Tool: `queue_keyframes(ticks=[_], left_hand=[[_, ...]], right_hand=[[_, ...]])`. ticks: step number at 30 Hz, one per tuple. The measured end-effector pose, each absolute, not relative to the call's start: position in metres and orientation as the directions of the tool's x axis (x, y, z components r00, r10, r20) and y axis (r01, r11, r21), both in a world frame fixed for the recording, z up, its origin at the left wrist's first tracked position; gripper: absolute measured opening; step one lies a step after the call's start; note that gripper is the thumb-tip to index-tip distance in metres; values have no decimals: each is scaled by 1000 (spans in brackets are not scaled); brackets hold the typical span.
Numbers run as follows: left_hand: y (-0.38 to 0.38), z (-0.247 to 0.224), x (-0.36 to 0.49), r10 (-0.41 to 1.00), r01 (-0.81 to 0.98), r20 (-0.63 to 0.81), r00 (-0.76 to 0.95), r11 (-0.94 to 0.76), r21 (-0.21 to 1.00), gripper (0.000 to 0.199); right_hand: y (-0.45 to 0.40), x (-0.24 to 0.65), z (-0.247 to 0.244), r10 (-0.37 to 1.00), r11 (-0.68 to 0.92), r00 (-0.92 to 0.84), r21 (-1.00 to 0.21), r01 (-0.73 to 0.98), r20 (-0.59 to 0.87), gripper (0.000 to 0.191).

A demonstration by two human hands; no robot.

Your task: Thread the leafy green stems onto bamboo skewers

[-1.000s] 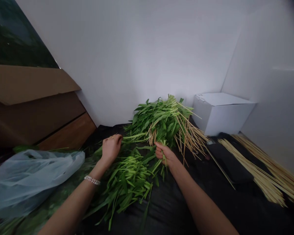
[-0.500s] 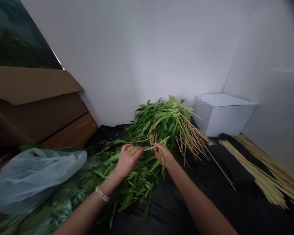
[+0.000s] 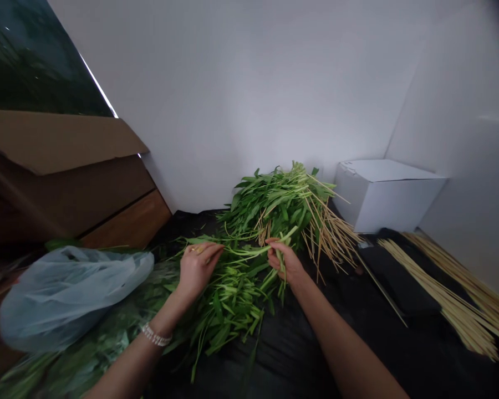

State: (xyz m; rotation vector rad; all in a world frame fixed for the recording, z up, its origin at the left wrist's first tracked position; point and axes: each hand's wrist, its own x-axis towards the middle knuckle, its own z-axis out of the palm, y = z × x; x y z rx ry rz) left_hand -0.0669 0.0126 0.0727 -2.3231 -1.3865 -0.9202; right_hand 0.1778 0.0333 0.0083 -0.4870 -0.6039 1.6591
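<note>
My right hand point(image 3: 285, 259) is closed around a few pale green stalks of water spinach point(image 3: 290, 233), their cut ends poking out above the fingers. From there, thin stems stretch leftward to my left hand point(image 3: 199, 266), whose thumb and fingers are pinched together at their far end; its fingertips partly hide the grip. This hand wears a gold ring, with a beaded bracelet on the wrist. Beneath both hands lies a loose heap of water spinach point(image 3: 228, 310) on a black sheet. Behind it, against the wall, a larger bunch point(image 3: 266, 194) is piled with thin sticks point(image 3: 330, 227).
A pale plastic bag point(image 3: 75, 293) rests on more greens at the left, below an open cardboard box point(image 3: 66, 144). To the right stand a white box point(image 3: 399, 194), a dark flat object point(image 3: 399, 282) and long bundled sticks point(image 3: 441, 299). A white wall point(image 3: 253, 83) closes off the back.
My left hand has moved left, away from the right hand, lengthening the stretch of stems between them. My right hand keeps its hold on the stalks. The view has shifted slightly.
</note>
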Motion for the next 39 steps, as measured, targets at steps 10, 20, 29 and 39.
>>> queue_keyframes(ticks=[10, 20, 29, 39], left_hand=[[26, 64, -51, 632, 772, 489, 601, -617, -153, 18], [25, 70, -67, 648, 765, 455, 611, -631, -129, 18], [36, 73, -83, 794, 782, 526, 305, -524, 337, 10], [54, 100, -115, 851, 377, 506, -136, -428, 821, 19]], right_hand=[[32, 178, 8, 980, -103, -188, -644, -758, 65, 16], [34, 175, 4, 996, -33, -88, -756, -653, 33, 24], [39, 164, 25, 999, -21, -35, -814, -580, -2, 27], [32, 183, 19, 1000, -13, -6, -671, -741, -13, 26]])
